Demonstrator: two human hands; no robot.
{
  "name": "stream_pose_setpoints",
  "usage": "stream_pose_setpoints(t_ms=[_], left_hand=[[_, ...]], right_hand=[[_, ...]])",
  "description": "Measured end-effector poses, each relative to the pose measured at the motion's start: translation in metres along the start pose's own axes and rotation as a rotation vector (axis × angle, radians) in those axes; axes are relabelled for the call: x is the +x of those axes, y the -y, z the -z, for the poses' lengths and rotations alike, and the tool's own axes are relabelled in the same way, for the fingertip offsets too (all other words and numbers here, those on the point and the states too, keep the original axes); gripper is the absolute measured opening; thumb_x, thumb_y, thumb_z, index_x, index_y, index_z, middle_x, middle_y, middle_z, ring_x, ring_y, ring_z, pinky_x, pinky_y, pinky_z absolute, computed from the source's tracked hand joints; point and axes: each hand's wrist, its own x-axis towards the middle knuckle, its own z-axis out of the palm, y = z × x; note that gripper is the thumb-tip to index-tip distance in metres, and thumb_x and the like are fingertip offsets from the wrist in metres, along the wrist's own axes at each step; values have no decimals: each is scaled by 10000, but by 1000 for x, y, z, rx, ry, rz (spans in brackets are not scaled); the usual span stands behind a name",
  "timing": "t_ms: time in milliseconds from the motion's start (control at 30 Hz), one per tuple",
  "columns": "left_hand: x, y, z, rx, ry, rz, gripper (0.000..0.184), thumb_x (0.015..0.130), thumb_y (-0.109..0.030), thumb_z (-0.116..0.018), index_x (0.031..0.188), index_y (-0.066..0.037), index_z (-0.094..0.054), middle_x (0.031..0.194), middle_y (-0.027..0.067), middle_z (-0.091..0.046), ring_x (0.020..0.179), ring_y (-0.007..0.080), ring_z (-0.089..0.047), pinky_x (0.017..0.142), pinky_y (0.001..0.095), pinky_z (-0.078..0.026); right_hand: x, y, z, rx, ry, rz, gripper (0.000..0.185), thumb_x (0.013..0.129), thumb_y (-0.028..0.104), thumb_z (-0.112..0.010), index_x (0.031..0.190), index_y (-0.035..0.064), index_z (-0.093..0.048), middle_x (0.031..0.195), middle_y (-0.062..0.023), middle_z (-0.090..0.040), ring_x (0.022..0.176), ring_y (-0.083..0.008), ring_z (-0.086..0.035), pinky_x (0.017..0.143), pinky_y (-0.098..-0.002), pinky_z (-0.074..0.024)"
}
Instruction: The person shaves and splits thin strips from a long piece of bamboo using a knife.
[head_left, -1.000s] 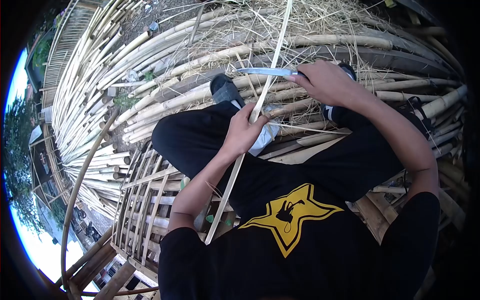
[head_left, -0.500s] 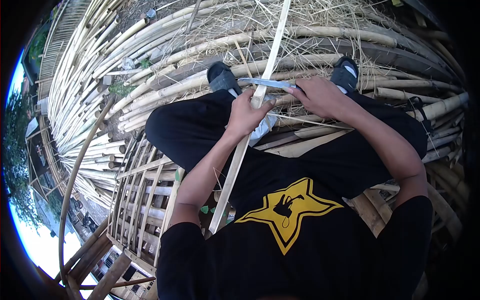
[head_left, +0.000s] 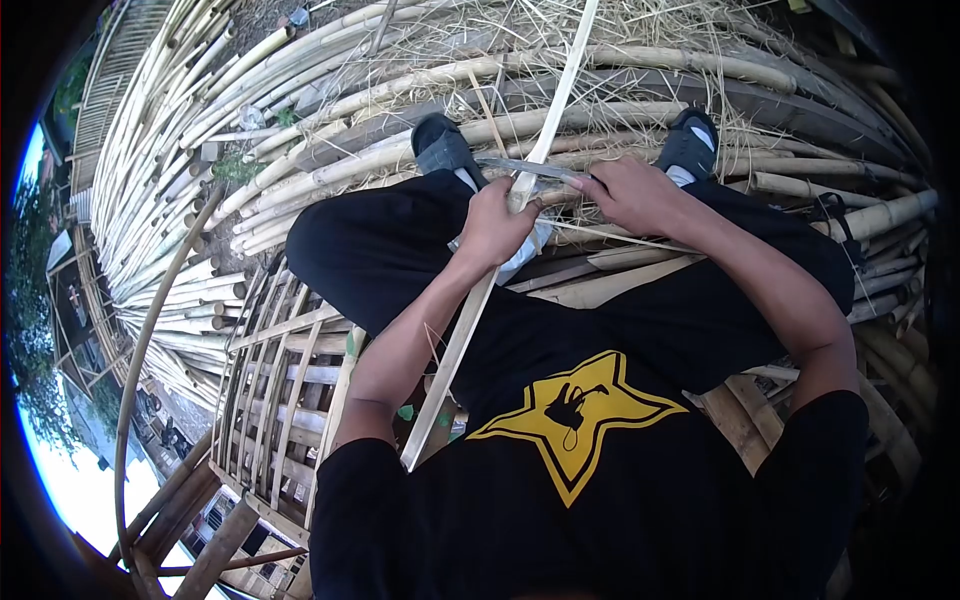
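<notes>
A long pale bamboo strip (head_left: 463, 335) runs slantwise from beside my left arm up past my feet. My left hand (head_left: 497, 222) is closed around it near its middle, thumb on the right side. In my right hand (head_left: 630, 195) I grip a knife (head_left: 535, 168) by its handle, which the fingers mostly hide. The blade lies across the strip just beyond my left hand, its tip pointing left. A bit of whitish cloth or plastic (head_left: 528, 255) shows beneath my left hand.
Bamboo poles (head_left: 560, 122) lie under and around my sandalled feet, strewn with straw-like shavings (head_left: 640, 30). A slatted bamboo frame (head_left: 290, 375) stands at the left, near a curved pole (head_left: 145, 350). More stacked poles (head_left: 150, 170) spread at upper left.
The bamboo strip's upper end has shifted slightly right and its lower end slightly left. My left hand has moved a little, and the knife blade is tilted differently on the strip.
</notes>
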Motion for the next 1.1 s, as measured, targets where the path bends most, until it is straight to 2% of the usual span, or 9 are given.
stream_pose_setpoints(t_ms=[67,267,300,367,500,733,867,1033,1100], left_hand=[[0,6,-3,94,-59,-90,331,778,-189,-645,963,79,-585,783,206,-635,725,292,-635,688,371,-477],[-7,7,-1,57,-21,-75,312,763,-163,-633,958,72,-571,716,186,-603,629,251,-603,623,362,-468],[-7,5,0,60,-19,-81,312,763,-163,-633,958,72,-571,716,186,-603,629,251,-603,623,362,-468],[-7,3,0,9,8,0,372,730,-174,-627,985,91,-574,836,278,-620,826,407,-619,767,425,-468],[-13,-1,9,-16,71,78,368,733,-163,-621,1004,82,-581,816,268,-621,795,392,-623,752,416,-469],[-37,6,13,-85,196,74,339,756,-156,-631,1028,44,-597,813,232,-638,765,294,-647,735,378,-475],[-31,-1,10,-80,131,21,310,774,-170,-642,991,47,-597,810,230,-643,785,333,-652,740,385,-483],[-26,-8,12,-23,25,-16,308,790,-206,-656,953,48,-596,804,234,-643,798,379,-641,725,399,-486],[-26,-5,9,26,-3,-83,328,815,-237,-670,955,53,-605,699,163,-626,584,209,-619,556,332,-479]], right_hand=[[2,-3,-2,-16,2,-7,566,951,457,-369,801,-25,-623,766,-243,-620,785,-423,-602,724,-506,-470],[8,-24,-5,-100,-86,17,481,946,411,-408,774,4,-600,681,-217,-584,710,-429,-568,669,-504,-449],[11,-33,-1,-130,-123,40,499,944,429,-401,793,7,-619,706,-216,-606,719,-417,-589,680,-502,-464],[14,-40,1,-163,-178,39,510,940,446,-399,818,13,-639,723,-209,-626,735,-404,-609,687,-496,-478],[26,-64,16,-187,-225,-86,564,940,480,-372,818,-2,-636,722,-235,-617,750,-418,-605,707,-502,-473],[43,-210,59,-146,-408,-422,705,944,534,-296,726,-58,-610,734,-284,-607,812,-450,-598,773,-497,-458],[54,-186,46,-37,-428,-281,712,941,544,-299,735,-66,-604,697,-266,-599,752,-448,-590,735,-497,-451],[34,-61,43,1,-121,-111,579,965,445,-365,762,-58,-564,692,-262,-550,687,-416,-544,680,-470,-419],[29,-44,34,-1,-80,-64,577,966,443,-366,765,-58,-568,694,-257,-553,694,-415,-547,689,-469,-425]])
